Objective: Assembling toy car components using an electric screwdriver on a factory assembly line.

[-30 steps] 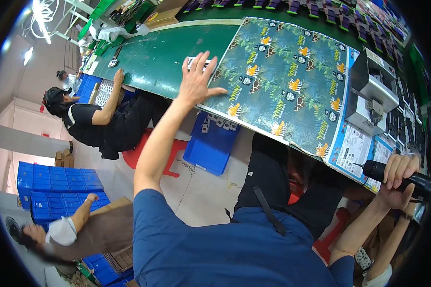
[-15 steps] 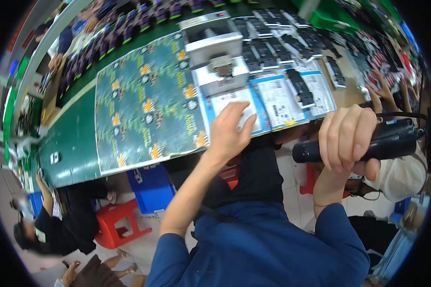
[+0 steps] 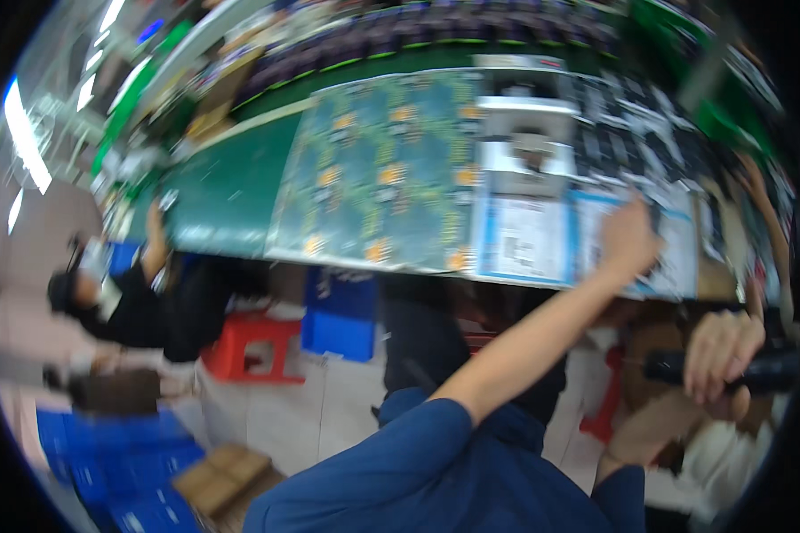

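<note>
My left hand, smeared by motion, reaches over the blue-and-white printed sheets at the table's front edge. It is at a dark elongated part, largely hidden by the hand; whether the fingers grip it does not show. Off the front right of the table, my right hand is wrapped round a black electric screwdriver, held level with its tip toward the left. A silvery block-shaped fixture stands behind the sheets. Rows of similar black parts lie to its right.
A patterned green mat covers the table's middle, with bare green tabletop to its left. Dark purple items line the back. A green bin is at the back right. Another person sits at the left, near a red stool.
My left hand has moved right, from in front of the fixture to the dark part on the sheets. The right hand keeps hold of the electric screwdriver. The whole view has swung left.
</note>
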### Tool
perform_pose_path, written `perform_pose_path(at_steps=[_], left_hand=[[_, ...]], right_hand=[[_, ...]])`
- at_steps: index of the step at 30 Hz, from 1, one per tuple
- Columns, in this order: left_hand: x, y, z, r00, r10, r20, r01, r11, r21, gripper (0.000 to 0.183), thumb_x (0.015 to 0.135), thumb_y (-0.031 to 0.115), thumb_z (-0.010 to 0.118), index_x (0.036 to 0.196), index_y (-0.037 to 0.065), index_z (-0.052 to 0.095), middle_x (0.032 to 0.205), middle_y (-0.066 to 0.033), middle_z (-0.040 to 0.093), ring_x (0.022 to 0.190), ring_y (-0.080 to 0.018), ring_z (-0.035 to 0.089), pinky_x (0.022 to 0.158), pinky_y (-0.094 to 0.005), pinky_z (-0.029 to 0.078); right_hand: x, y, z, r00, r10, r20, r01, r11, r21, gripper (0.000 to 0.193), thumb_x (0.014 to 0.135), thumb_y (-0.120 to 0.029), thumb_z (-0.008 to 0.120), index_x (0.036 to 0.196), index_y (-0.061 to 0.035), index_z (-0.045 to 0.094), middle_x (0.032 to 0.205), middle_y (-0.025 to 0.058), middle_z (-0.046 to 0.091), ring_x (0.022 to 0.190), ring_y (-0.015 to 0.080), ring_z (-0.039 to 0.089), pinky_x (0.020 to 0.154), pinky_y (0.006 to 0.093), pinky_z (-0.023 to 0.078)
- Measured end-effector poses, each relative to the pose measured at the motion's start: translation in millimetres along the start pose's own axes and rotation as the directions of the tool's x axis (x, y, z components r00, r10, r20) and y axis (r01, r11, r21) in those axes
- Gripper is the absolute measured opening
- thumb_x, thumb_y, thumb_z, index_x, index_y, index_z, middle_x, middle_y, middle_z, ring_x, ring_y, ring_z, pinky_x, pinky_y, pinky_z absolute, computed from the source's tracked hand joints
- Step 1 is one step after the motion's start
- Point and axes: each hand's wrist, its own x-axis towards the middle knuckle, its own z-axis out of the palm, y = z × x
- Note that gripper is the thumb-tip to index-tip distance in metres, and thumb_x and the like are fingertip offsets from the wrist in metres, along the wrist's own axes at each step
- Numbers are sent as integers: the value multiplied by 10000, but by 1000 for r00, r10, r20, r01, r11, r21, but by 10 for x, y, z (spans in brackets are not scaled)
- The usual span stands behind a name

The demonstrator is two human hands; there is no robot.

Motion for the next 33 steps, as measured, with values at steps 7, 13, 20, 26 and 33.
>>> perform_pose_path(at_steps=[7,13,20,26,33], left_hand=[[-588,-90,-239,964,15,-267,-136,888,-440,386,664,126,759,921,-34,520,913,-216,508,935,-440,518,822,-474,436],[-941,-579,-1729,975,-201,96,187,499,-846,313,787,79,758,1053,28,602,930,-17,650,856,-100,586,789,-285,495],[-945,-1064,-2565,930,-335,152,164,9,-986,241,936,157,666,1146,76,581,954,-21,669,792,-104,670,694,-272,569],[-965,-1349,-2718,944,-313,103,124,49,-991,162,958,126,627,1086,45,568,939,-55,664,769,-123,662,651,-297,585],[-938,-1379,-2695,932,-335,136,172,80,-982,195,948,130,623,1104,34,554,951,-75,660,802,-142,673,694,-310,591]], right_hand=[[-28,105,44,952,113,-284,-172,965,-196,363,889,-262,737,908,-64,434,585,-4,504,402,61,466,416,144,419],[369,575,161,951,71,-300,-150,957,-249,312,933,-253,677,933,-73,422,654,2,413,502,72,363,528,193,315],[1097,1507,-13,979,-53,-197,-32,914,-404,94,975,-139,519,941,-57,485,744,9,390,648,111,390,670,282,322],[1368,1926,-69,988,-21,-155,-64,848,-526,100,986,-117,521,968,-20,540,761,39,463,688,137,469,701,294,385],[1321,1976,-227,986,-19,-167,-101,727,-679,132,992,-166,540,976,-37,560,740,46,477,689,132,492,697,281,405]])
